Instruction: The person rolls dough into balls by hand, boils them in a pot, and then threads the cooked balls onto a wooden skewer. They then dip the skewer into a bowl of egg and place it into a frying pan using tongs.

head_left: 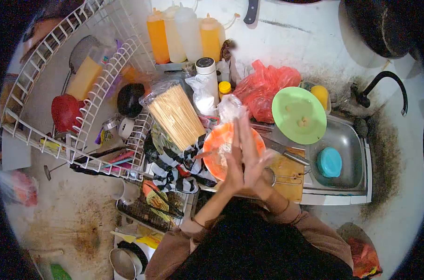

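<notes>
My left hand (234, 163) and my right hand (253, 165) are pressed palm to palm, fingers stretched out and pointing away from me. Anything between the palms is hidden, and the fingertips are slightly blurred. Both hands are above an orange bowl (212, 161) that holds a pale, whitish mass, partly covered by my hands. To the right, a light green plate (286, 106) bears several small pale pieces. A wooden cutting board (289, 179) lies beside my right hand, with a knife (291, 151) and a wire-handled strainer (286, 179) by it.
A bundle of bamboo skewers (177, 116) lies left of the bowl. Behind are a white bottle (206, 77), a red plastic bag (265, 88) and several squeeze bottles (209, 37). A white dish rack (81, 128) stands left. A sink (347, 140) with a blue container (329, 162) is right.
</notes>
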`<move>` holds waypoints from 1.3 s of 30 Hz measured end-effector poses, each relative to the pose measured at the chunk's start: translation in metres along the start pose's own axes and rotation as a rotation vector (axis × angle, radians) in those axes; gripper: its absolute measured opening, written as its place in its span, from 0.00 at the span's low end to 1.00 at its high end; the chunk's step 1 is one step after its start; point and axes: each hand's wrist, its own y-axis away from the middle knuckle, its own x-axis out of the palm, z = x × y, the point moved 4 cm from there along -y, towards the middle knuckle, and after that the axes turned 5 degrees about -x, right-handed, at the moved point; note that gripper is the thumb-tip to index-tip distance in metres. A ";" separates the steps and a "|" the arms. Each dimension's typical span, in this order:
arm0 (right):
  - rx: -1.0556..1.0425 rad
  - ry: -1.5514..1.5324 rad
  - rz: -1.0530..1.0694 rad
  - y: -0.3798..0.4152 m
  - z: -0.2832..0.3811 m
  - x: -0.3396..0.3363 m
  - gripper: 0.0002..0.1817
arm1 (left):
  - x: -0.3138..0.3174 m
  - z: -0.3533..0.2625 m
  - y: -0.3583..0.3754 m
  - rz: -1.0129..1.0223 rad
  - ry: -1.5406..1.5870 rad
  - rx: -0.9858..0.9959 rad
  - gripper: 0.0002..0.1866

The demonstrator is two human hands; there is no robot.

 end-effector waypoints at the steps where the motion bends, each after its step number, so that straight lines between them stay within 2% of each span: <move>1: -0.010 0.028 -0.030 -0.003 -0.005 -0.004 0.44 | 0.001 0.002 0.003 0.027 -0.046 0.067 0.43; 2: -0.019 0.056 -0.060 -0.006 -0.010 -0.007 0.46 | 0.007 -0.011 0.001 0.055 -0.091 0.136 0.44; 4: -0.058 0.134 0.029 0.001 0.000 -0.003 0.41 | 0.017 -0.034 0.002 0.103 -0.183 0.266 0.44; 5: -0.090 0.164 0.087 0.006 -0.001 0.000 0.39 | 0.017 -0.033 0.003 0.094 -0.233 0.263 0.42; 6: -0.038 0.076 0.039 0.008 -0.004 0.000 0.38 | 0.017 -0.032 0.005 0.085 -0.284 0.259 0.41; 8: 0.063 -0.098 -0.064 0.008 -0.005 0.001 0.36 | 0.011 -0.008 0.006 0.018 -0.392 0.121 0.35; 9: -0.055 -0.081 -0.060 0.001 -0.001 -0.008 0.33 | 0.011 -0.006 0.011 0.083 -0.422 0.187 0.36; 10: -0.007 -0.054 -0.070 -0.003 0.001 -0.010 0.34 | 0.012 -0.003 0.016 0.147 -0.447 0.254 0.38; 11: 0.045 -0.028 -0.080 -0.005 0.004 -0.012 0.34 | 0.015 -0.004 0.020 0.154 -0.388 0.214 0.40; 14: 0.036 -0.051 -0.057 0.006 -0.005 -0.004 0.35 | 0.037 -0.049 0.008 0.154 -0.224 0.292 0.39; 15: 0.004 -0.076 -0.041 0.014 -0.011 0.000 0.36 | 0.019 -0.046 0.005 0.169 -0.296 0.355 0.40; 17: -0.052 -0.154 -0.050 0.015 -0.014 -0.001 0.36 | 0.016 -0.026 0.013 0.110 -0.460 0.130 0.43; 18: -0.010 -0.220 -0.092 0.009 -0.015 -0.003 0.38 | 0.016 -0.020 0.016 0.094 -0.544 0.016 0.44; 19: 0.030 -0.284 -0.137 0.002 -0.015 -0.005 0.40 | 0.021 -0.020 0.026 0.120 -0.478 -0.051 0.45; 22: 0.105 -0.016 -0.120 0.003 -0.015 -0.007 0.37 | 0.027 -0.017 0.031 0.135 -0.238 0.106 0.41; 24: 0.030 -0.167 -0.056 0.021 -0.026 0.007 0.35 | 0.010 -0.030 0.014 0.122 -0.376 0.338 0.39; 26: 0.041 -0.068 -0.035 0.020 -0.019 0.006 0.38 | 0.003 -0.024 0.012 0.104 -0.455 0.345 0.36; 28: 0.091 -0.020 -0.059 0.013 -0.019 0.002 0.43 | 0.001 0.002 0.023 0.091 -0.465 0.122 0.34; 29: 0.064 -0.167 -0.122 0.010 -0.023 -0.002 0.46 | 0.008 0.001 0.029 0.095 -0.427 0.063 0.35; 31: 0.055 -0.222 -0.160 0.017 -0.031 0.001 0.44 | 0.014 -0.014 0.018 0.187 -0.444 0.383 0.36; 34: 0.066 -0.231 -0.146 0.021 -0.028 0.006 0.44 | 0.016 -0.021 0.016 0.153 -0.536 0.137 0.37; 36: 0.108 -0.134 -0.063 0.020 -0.007 0.005 0.44 | 0.015 -0.021 0.019 0.140 -0.501 0.119 0.37; 38: 0.027 -0.140 -0.108 0.005 0.000 -0.003 0.49 | 0.021 -0.016 0.027 0.148 -0.468 0.111 0.38; 39: 0.090 0.039 -0.085 0.003 0.007 -0.014 0.46 | 0.020 -0.006 0.037 0.200 -0.411 0.108 0.40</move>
